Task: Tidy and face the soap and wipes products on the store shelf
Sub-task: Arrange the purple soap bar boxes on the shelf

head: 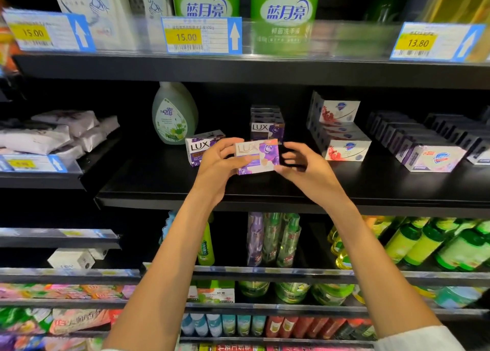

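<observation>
— Black store shelves fill the frame; what sits on the middle shelf (164,189)?

— At centre, both hands hold a purple-and-white LUX soap box (258,156) just above that shelf, its front facing the camera. The left hand (221,162) grips its left end, fingers curled over the top edge. The right hand (298,166) pinches the right end, fingers curled around it.

— And nearby?

— Another LUX box (197,149) lies just left of the held one, partly behind the left hand. A stack of LUX boxes (266,124) stands behind. A pale green soap bottle (173,113) stands upright further left.

— Right of the frame?

— White soap boxes with red flowers (342,135), then rows of purple-sided boxes (424,149). White wipes packs (55,131) are piled at mid left. Two green bottles (246,3) stand on the upper shelf, above blue-edged price tags (201,35).
</observation>
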### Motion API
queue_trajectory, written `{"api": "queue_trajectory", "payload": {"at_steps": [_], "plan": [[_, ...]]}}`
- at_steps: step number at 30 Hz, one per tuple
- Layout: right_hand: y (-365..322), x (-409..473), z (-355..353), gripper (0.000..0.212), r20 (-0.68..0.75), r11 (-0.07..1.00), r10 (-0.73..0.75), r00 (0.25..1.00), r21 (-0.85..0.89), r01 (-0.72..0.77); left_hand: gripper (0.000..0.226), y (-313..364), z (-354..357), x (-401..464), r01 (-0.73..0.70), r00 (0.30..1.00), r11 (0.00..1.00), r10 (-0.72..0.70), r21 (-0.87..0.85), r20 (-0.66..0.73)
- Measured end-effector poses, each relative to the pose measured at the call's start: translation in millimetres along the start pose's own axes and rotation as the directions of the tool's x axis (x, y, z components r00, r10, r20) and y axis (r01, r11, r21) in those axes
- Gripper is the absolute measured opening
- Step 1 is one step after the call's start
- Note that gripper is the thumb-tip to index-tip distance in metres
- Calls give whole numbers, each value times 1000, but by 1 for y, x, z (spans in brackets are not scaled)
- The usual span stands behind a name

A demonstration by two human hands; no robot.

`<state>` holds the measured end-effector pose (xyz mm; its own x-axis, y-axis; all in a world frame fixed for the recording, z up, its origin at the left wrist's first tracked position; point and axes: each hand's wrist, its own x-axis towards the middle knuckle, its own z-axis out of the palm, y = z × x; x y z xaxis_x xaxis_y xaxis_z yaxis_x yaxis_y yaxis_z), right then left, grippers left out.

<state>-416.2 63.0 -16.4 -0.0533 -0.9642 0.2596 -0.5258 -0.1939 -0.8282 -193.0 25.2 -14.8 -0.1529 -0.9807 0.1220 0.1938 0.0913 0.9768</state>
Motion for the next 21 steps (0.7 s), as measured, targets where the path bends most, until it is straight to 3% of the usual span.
{"api": "queue_trajectory", "payload": {"at_steps": [3, 6, 10, 15, 21], "plan": [[2, -11, -8, 63, 114, 955, -21, 993, -292, 54, 43, -2, -9, -6, -28, 996, 996, 35, 80, -87], [5, -15, -9, 65, 254, 882, 22, 967, -461, 101, 45, 0, -21, -14, -46, 990, 987, 66, 157, -127], [8, -13, -7, 63, 266, 867, 12, 964, -482, 122, 44, 3, -38, -19, -57, 977, 941, 121, 333, -174], [13, -11, -7, 63, 253, 865, 5, 967, -487, 123, 50, 2, -53, -19, -101, 922, 779, 307, 618, -236], [17, -10, -7, 63, 246, 879, -12, 969, -459, 128, 51, 8, -62, -6, -71, 900, 690, 355, 721, -251]]}}
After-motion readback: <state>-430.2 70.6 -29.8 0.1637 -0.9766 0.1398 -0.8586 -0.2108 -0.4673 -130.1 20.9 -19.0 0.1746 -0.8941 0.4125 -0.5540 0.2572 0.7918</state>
